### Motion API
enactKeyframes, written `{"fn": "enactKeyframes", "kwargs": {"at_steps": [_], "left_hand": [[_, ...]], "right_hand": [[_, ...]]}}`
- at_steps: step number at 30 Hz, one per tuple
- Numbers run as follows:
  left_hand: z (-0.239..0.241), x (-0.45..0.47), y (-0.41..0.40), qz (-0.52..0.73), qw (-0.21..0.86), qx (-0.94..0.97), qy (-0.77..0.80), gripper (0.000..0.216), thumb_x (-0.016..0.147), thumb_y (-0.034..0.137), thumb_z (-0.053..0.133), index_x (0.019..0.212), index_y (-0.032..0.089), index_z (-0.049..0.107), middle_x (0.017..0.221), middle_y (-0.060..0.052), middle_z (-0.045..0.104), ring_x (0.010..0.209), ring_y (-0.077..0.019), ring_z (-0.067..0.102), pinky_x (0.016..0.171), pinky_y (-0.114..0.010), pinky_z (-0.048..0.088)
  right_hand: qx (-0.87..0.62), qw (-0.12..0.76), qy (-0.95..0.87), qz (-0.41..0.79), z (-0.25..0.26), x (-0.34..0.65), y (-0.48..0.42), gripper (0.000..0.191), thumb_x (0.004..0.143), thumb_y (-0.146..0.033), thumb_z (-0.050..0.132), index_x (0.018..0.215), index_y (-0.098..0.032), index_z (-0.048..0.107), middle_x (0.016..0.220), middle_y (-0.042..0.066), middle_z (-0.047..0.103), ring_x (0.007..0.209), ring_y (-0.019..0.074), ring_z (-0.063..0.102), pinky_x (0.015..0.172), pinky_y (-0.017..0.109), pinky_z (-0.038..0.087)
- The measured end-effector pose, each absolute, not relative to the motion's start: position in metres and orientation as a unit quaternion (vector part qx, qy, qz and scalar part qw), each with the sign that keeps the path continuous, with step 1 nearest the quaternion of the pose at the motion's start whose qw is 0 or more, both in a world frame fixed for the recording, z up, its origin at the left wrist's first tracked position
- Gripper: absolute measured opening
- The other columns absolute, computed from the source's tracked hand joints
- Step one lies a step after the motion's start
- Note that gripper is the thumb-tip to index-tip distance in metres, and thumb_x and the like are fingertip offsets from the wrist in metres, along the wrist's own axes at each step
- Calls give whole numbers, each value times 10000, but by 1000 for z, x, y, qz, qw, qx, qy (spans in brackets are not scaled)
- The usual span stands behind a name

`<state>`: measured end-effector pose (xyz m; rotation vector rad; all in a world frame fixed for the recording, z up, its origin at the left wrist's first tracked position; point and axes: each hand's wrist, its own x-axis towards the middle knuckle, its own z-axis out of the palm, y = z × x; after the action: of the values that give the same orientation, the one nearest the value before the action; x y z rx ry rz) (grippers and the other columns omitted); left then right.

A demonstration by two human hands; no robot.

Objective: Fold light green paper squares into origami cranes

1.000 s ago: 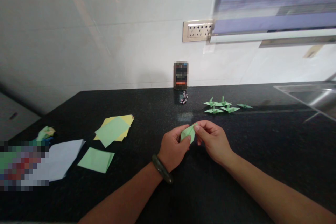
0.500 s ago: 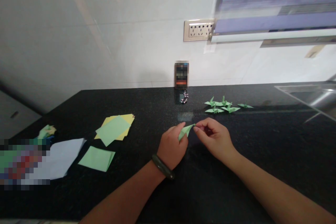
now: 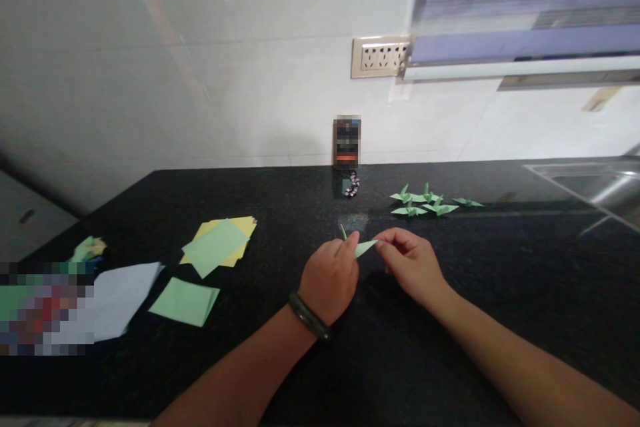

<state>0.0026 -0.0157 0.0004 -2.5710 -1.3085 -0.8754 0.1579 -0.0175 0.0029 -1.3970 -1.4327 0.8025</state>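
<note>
Between my hands is a small folded green paper crane [image 3: 366,249], partly hidden by fingers. My left hand [image 3: 330,275] is closed on its body, and a thin green point sticks up behind the fingers. The thumb and fingertips of my right hand [image 3: 409,259] pinch the tip of a pointed flap on the right. Beyond my right hand, several finished green paper cranes [image 3: 424,200] sit grouped on the dark countertop [image 3: 280,207].
To the left lie a stack of yellow and green paper squares [image 3: 217,247], a folded green sheet [image 3: 184,301], white paper [image 3: 123,300] and crumpled paper [image 3: 89,250]. A phone [image 3: 347,142] leans on the wall, its beaded strap [image 3: 353,185] below. A metal sink [image 3: 600,183] is at right.
The crane has turned in my hands: a thin point now stands up behind my left fingers, and my right fingers pinch a wider flap slightly further right.
</note>
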Motion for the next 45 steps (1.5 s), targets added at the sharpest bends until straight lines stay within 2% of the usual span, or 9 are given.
{"fn": "enactKeyframes", "kwargs": {"at_steps": [6, 9, 13, 17, 21, 29, 36, 40, 45], "left_hand": [[3, 2, -15, -272, 60, -855, -437, 376, 801, 109, 392, 1154, 76, 517, 794, -90, 626, 735, -197, 569, 697, -353, 490], [4, 2, -13, -294, -33, -832, -470, 372, 780, 115, 421, 1130, 80, 545, 890, -111, 653, 833, -203, 592, 778, -354, 484], [0, 4, -12, -348, -200, -771, -494, 329, 737, 149, 489, 1041, 136, 615, 982, -86, 667, 896, -194, 606, 837, -329, 470], [-2, 7, -11, -369, -409, -691, -467, 308, 744, 224, 507, 1017, 151, 629, 801, -35, 676, 657, -146, 610, 600, -260, 512], [-3, 9, -11, -372, -511, -629, -453, 321, 717, 235, 532, 1005, 131, 629, 719, -23, 632, 554, -112, 546, 454, -215, 477], [2, 10, -12, -379, -558, -585, -451, 353, 674, 214, 567, 1002, 99, 626, 698, -20, 611, 529, -88, 510, 441, -198, 464], [4, 11, -13, -369, -577, -576, -447, 349, 668, 205, 571, 996, 100, 625, 713, -25, 623, 532, -88, 520, 438, -191, 454], [3, 10, -11, -375, -568, -582, -445, 327, 670, 208, 570, 971, 101, 636, 704, -24, 625, 511, -85, 513, 437, -198, 447], [4, 10, -10, -385, -568, -564, -460, 343, 662, 202, 573, 981, 89, 629, 665, -17, 607, 501, -84, 499, 428, -198, 442]], "right_hand": [[-592, 487, -566, 303, 7, 161, -16, 162, 697, -293, 535, 654, -152, 599, 516, -14, 526, 417, 102, 439, 413, 227, 349], [-597, 504, -557, 281, 7, 163, -14, 161, 702, -294, 529, 672, -155, 604, 498, -16, 522, 406, 101, 433, 406, 228, 340], [-559, 517, -559, 328, 5, 161, -14, 206, 694, -315, 563, 805, -150, 615, 537, -13, 540, 432, 98, 446, 405, 217, 354], [-527, 482, -585, 385, 2, 157, -14, 206, 659, -314, 626, 781, -150, 601, 563, -20, 530, 478, 93, 459, 433, 209, 382], [-530, 458, -587, 405, 1, 157, -14, 204, 708, -354, 588, 710, -150, 590, 554, -24, 503, 466, 85, 426, 399, 197, 356], [-546, 456, -582, 393, 4, 158, -16, 245, 740, -388, 557, 682, -153, 598, 507, -33, 491, 417, 80, 409, 395, 203, 332], [-554, 454, -618, 325, 7, 160, -16, 338, 785, -410, 502, 548, -171, 528, 426, -35, 457, 393, 84, 400, 392, 204, 317], [-548, 477, -585, 361, 7, 162, -14, 399, 819, -472, 427, 590, -166, 541, 430, -31, 463, 378, 85, 417, 392, 207, 339], [-530, 476, -557, 426, 3, 160, -13, 269, 688, -421, 615, 702, -155, 581, 536, -27, 526, 411, 76, 417, 377, 196, 343]]}}
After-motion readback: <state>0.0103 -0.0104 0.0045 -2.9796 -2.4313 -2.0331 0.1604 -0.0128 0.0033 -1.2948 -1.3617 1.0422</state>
